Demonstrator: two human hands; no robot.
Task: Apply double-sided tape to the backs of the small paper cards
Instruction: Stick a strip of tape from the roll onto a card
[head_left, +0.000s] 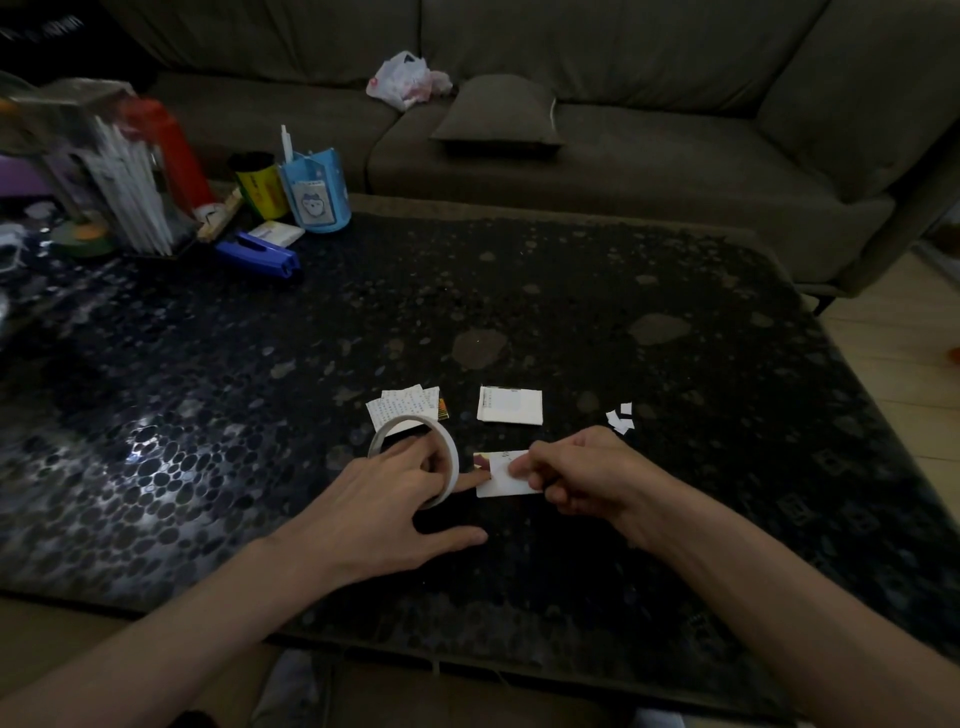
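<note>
A small white paper card lies on the dark table between my hands. My right hand pinches its right side, thumb and forefinger closed on it. My left hand has fingers through a white roll of double-sided tape, and its forefinger tip presses the card's left edge. Behind the roll lies a fanned stack of printed cards. A second white stack of cards sits to its right. Small white paper scraps lie beyond my right hand.
At the table's far left stand a blue pen holder, a yellow can, a red bottle, a clear box of white sticks and a blue stapler. A grey sofa with a cushion and plastic bag runs behind.
</note>
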